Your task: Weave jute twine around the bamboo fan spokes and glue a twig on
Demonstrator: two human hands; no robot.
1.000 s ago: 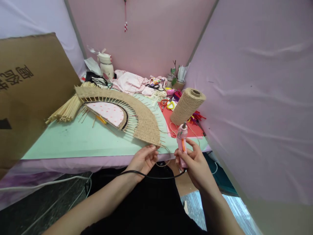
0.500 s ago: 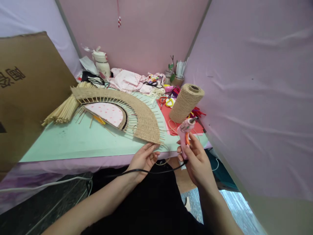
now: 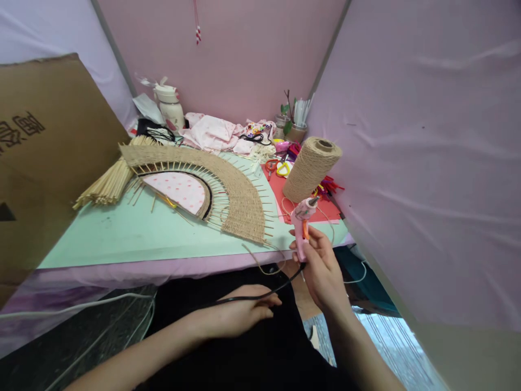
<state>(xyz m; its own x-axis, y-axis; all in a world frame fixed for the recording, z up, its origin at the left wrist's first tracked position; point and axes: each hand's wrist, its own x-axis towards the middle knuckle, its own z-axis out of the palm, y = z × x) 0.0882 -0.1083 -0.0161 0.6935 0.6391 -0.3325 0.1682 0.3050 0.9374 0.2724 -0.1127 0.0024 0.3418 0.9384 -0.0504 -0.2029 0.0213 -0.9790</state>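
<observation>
A pink hot glue gun (image 3: 302,225) with an orange trigger is gripped upright in my right hand (image 3: 323,266), its metal nozzle tilted up and to the right. My left hand (image 3: 244,308) is over my lap, palm down, with fingers stretched and nothing held. The glue gun's black cord (image 3: 260,296) runs across the back of that hand. In front of both hands lies a half-round woven fan (image 3: 244,214) of thin sticks and tan twine. Its inner half-circle (image 3: 179,190) is pink dotted cloth. A loose twine end (image 3: 256,262) curls past the table's front edge.
A tall twine spool (image 3: 311,169) stands on red paper (image 3: 277,190) at the right. At the left, a bundle of sticks (image 3: 106,184) lies beside a large cardboard box (image 3: 49,163). Behind are a white bottle (image 3: 171,111), crumpled pink cloth (image 3: 214,133) and scissors (image 3: 271,165).
My left hand has left the fan's lower right corner and moved down to my lap. The loose twine end now hangs free. My right hand shifted slightly left with the glue gun.
</observation>
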